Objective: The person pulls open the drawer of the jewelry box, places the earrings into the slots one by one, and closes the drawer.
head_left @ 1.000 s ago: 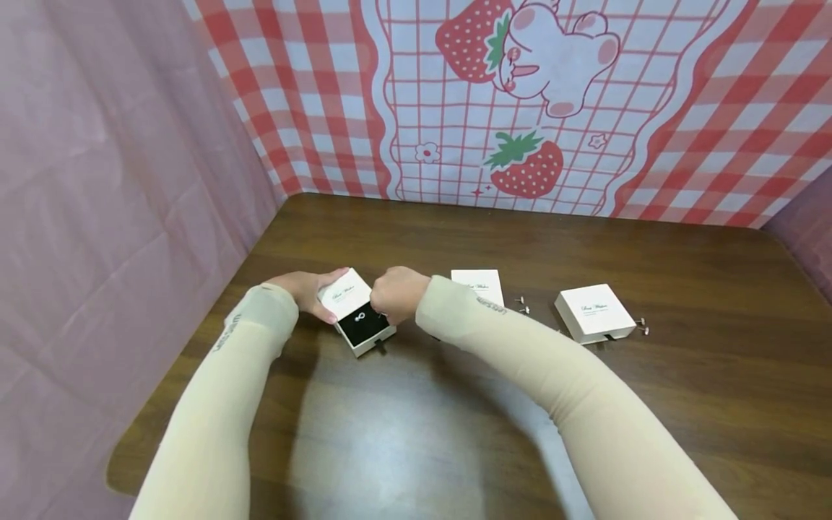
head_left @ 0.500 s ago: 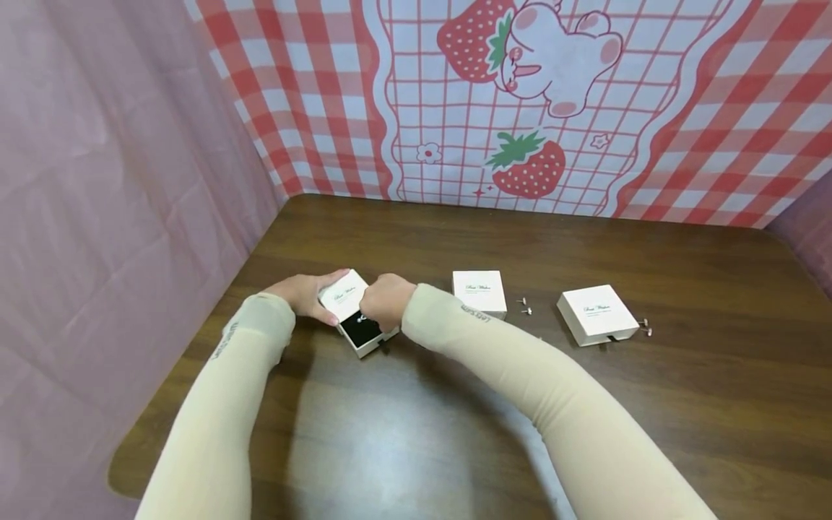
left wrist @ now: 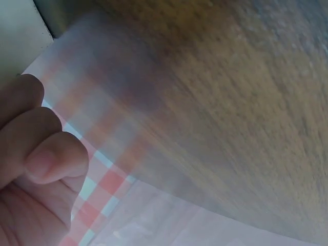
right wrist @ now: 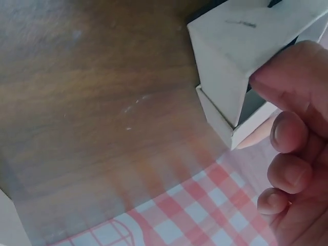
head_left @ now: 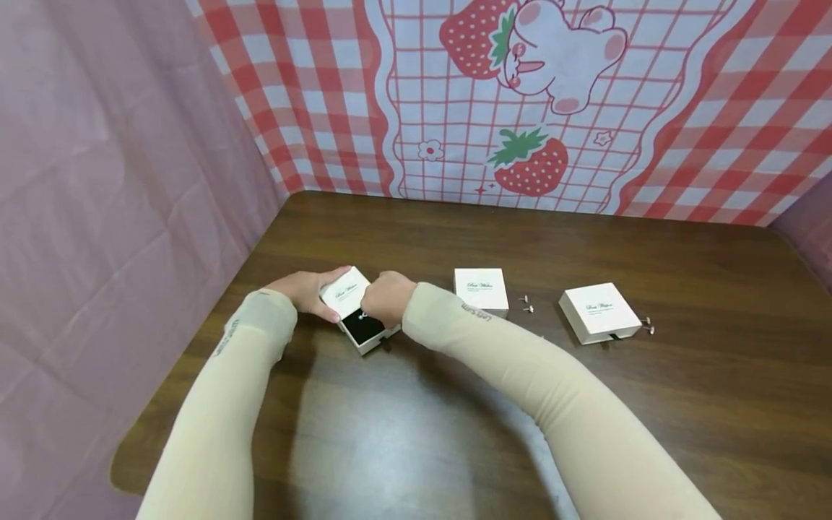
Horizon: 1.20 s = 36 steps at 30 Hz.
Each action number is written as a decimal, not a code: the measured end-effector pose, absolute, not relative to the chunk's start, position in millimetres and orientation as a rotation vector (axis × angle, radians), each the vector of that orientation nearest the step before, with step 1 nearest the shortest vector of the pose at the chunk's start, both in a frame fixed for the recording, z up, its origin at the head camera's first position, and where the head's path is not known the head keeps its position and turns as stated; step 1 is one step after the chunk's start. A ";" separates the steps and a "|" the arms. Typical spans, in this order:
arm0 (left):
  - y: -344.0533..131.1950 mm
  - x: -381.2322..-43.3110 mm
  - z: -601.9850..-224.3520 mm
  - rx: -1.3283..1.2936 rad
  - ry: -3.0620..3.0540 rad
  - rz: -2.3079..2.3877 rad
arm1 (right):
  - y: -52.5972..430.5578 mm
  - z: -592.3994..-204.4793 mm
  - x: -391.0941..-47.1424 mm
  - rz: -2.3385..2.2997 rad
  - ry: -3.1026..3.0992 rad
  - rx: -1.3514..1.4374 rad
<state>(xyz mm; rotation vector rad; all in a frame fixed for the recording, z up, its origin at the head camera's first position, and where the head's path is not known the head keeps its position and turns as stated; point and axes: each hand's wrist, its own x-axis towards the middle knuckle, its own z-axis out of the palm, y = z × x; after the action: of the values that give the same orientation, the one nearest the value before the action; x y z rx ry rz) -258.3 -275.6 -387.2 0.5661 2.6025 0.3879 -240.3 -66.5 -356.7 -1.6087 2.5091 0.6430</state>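
A small white gift box with its drawer slid partly out lies at the left of the table in the head view. My left hand (head_left: 308, 293) grips its printed cover (head_left: 344, 292) from the left side. A black insert (head_left: 361, 330) fills the drawer, with a small shiny piece of jewellery (head_left: 362, 315) on it. My right hand (head_left: 388, 300) has its fingers curled over the drawer's right part. In the right wrist view, a fingertip reaches inside the white drawer (right wrist: 225, 61); whether the fingertips pinch anything is hidden. The left wrist view shows curled fingers (left wrist: 56, 159) beside a white box edge.
A second white box (head_left: 481, 290) stands right of my right hand, with a pair of small earrings (head_left: 529, 309) beside it. Farther right are a third white box (head_left: 599, 312) and more earrings (head_left: 648, 326). A checked cloth (head_left: 338, 108) hangs behind the brown table (head_left: 383, 448).
My right hand has shifted slightly left over the drawer, covering more of the insert and the jewellery. The left hand keeps its hold on the cover. The second box shows more fully.
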 end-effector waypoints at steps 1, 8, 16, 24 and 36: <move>-275.6 -258.2 -387.1 0.568 2.602 0.391 | -66.7 -356.6 -240.1 0.652 2.509 -1.606; -275.2 -256.6 -388.8 0.572 2.609 0.412 | -66.8 -355.9 -238.0 0.715 2.527 -1.619; -276.4 -256.7 -388.6 0.583 2.609 0.413 | -68.9 -356.2 -235.5 0.753 2.523 -1.636; -277.3 -256.6 -387.9 0.555 2.599 0.441 | -75.1 -357.6 -234.2 0.792 2.476 -1.668; -275.4 -256.0 -387.8 0.565 2.610 0.445 | -68.8 -356.9 -250.2 0.324 2.455 -1.415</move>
<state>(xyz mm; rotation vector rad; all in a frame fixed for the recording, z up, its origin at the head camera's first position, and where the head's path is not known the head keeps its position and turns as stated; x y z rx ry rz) -256.0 -275.4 -387.8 0.5647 2.6099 0.4449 -250.2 -68.8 -356.9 -1.4146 2.4552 0.3235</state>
